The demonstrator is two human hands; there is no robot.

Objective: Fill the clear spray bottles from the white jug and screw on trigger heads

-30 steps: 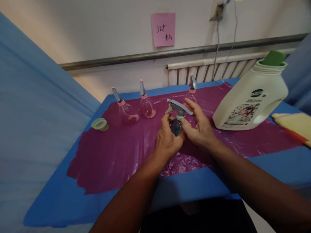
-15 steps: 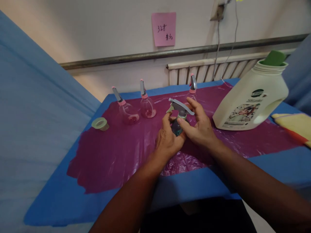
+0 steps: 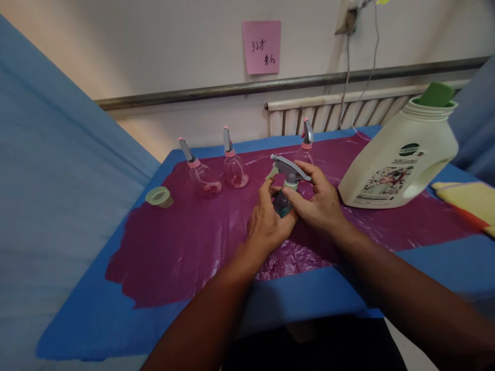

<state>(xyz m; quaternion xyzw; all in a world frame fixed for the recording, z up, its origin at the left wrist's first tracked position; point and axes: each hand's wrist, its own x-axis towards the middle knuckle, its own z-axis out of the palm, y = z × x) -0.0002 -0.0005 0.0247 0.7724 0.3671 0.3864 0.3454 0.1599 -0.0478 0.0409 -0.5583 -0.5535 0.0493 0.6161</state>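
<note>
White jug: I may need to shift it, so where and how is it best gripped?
Probably grip the jug by its handle, coming from the person's right: the handle forms a loop on that side, while the jug looks broad to span with one hand.

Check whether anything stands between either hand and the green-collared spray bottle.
Nothing visible does: the left hand cups the spray bottle and the right hand is at its neck. A pink-collared bottle stands beyond.

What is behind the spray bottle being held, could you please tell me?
Behind the held bottle, a pink-collared spray bottle stands with its top visible; the right grip and held bottle hide much of its body.
</note>
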